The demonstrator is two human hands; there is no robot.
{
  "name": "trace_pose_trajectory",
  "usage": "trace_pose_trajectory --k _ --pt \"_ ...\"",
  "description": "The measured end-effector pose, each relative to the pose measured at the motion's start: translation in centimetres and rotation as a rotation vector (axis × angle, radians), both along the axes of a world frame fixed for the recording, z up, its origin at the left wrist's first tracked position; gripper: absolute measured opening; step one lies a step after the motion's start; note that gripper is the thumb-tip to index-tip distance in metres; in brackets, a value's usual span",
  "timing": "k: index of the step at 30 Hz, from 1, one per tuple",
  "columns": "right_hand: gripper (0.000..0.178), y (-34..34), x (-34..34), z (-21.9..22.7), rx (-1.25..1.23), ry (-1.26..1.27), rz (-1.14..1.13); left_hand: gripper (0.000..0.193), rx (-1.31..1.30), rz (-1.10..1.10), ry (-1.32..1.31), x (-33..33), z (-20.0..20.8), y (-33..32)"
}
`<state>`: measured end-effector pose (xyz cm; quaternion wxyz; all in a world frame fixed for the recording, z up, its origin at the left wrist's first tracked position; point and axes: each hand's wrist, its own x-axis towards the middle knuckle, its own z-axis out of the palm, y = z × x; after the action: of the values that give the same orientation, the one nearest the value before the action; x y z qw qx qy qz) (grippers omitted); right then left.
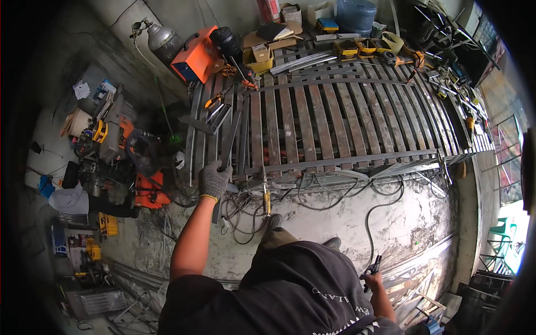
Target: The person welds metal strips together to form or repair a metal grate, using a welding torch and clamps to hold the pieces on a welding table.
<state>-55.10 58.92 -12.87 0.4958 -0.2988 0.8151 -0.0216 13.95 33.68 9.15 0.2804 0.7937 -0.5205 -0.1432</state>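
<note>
My left hand (214,181), in a grey knitted glove, is closed around a dark flat metal bar (216,212) at the near left of a slatted steel bench (312,166). The bar's lower end sticks out past the bench edge, beside my wrist. Low on the right, away from the bench, my bare right hand (373,280) grips a black tool (376,262) that looks like a welding electrode holder. A thick black cable (368,220) runs to it. Between the hands, a clamp with a yellow handle (267,203) hangs at the bench's front edge.
An orange welding machine (195,54) and a grey gas cylinder (163,42) stand at the back left. Cables (245,220) lie tangled under the front edge. Pliers (212,101), metal strips and an angle grinder (397,58) rest on the bench. What looks like a crouching person (70,199) is at far left.
</note>
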Motion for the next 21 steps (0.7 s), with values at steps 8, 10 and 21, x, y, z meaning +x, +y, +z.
trace_pose_trajectory --k 8,10,21 --pt "0.047 1.4 11.9 2.1 0.035 0.067 -0.095 0.034 0.090 -0.102 0.028 10.2 -5.8 -4.5" --pt "0.056 1.4 14.7 2.3 -0.043 0.161 0.100 0.035 0.046 -0.154 0.118 11.3 -8.3 -5.2" --pt "0.061 2.2 24.5 5.7 -0.210 0.117 -0.076 0.022 -0.061 -0.535 0.267 2.9 -12.4 -17.6"
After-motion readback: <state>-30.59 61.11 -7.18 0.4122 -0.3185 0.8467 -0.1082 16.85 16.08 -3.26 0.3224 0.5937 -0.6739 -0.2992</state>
